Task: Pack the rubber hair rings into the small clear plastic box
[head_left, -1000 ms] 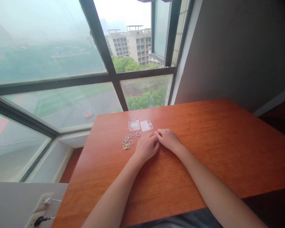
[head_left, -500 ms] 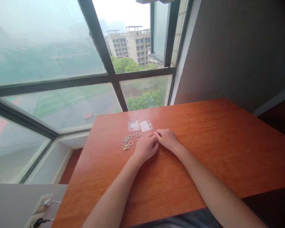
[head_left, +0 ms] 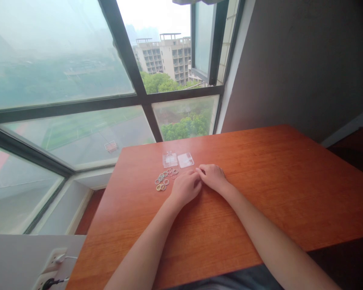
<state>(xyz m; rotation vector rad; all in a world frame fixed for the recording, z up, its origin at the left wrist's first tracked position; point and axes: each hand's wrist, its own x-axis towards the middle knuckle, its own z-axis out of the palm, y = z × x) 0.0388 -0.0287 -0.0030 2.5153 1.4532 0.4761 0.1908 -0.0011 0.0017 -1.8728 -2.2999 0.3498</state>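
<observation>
My left hand (head_left: 186,186) rests on the wooden table with its fingers curled inward. Touching it at the fingertips is my right hand (head_left: 213,175), its fingers bent and closed too. Whatever lies between or under the fingers, if anything, is hidden. Just left of my left hand, several small rings (head_left: 161,177) in pale, greenish, pink and yellowish tones lie in a loose cluster. Beyond the rings is a small clear plastic box (head_left: 170,161). A flat clear square piece (head_left: 185,160), like a lid, lies beside the box, near my fingertips.
The brown table (head_left: 278,181) reaches far to the right and ends at a windowed wall on the left and back. One window pane (head_left: 204,40) is swung open. At lower left, plugs sit in a wall socket (head_left: 56,257).
</observation>
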